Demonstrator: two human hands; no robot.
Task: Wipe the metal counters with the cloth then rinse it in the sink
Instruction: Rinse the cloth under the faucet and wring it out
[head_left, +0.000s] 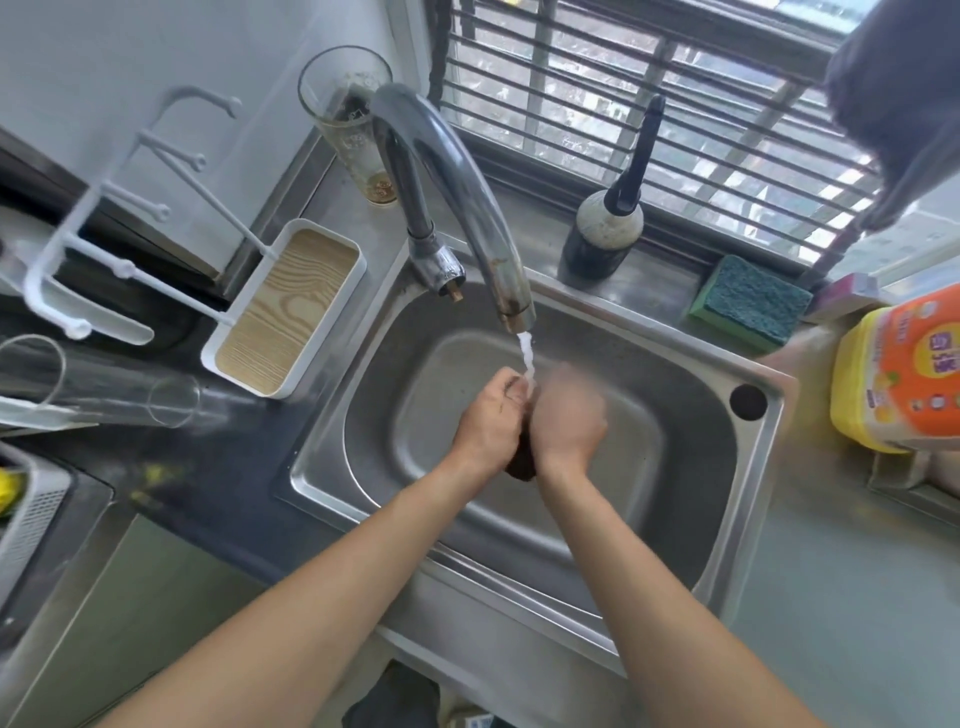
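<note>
1. Over the sink (717, 540), the left hand (491, 415) and right hand (569, 415) (the right one blurred) press together, gripping the dark cloth (522, 462) between them.
2. Water from the faucet (467, 197) lands on the hands.
3. A green sponge (750, 301) lies on the ledge beyond.

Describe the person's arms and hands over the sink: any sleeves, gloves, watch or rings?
Both forearms are bare as far as the bottom edge of the picture; no sleeve shows. The left hand and right hand wear no gloves, and no watch or band shows at either wrist. No ring is visible on the left hand; the right hand is motion-blurred, so a ring there cannot be ruled out.
</note>
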